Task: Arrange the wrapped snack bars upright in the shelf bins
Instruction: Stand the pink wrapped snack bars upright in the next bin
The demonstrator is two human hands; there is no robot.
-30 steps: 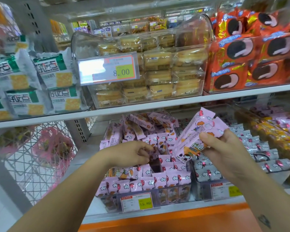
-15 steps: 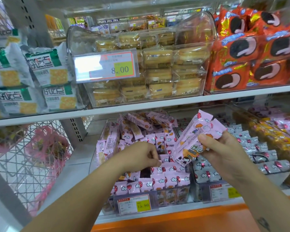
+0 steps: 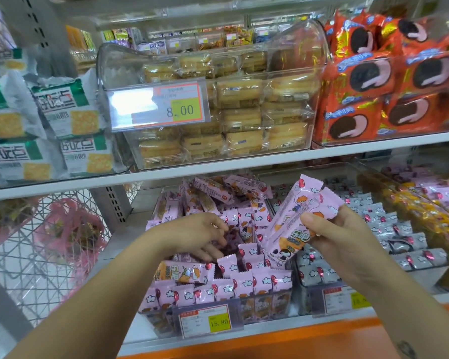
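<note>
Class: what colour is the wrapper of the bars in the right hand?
The bars are pink, with red balloon prints; head view.

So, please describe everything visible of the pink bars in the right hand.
The pink bars are a bunch of at least two, in glossy pink wrappers with crimped ends, printed with red balloons, white clouds and cartoon children. They tilt, tops fanned toward the upper right. The right hand pinches them at mid-length, thumb on front. Their lower ends hang over the upright bars in the bin.
</note>
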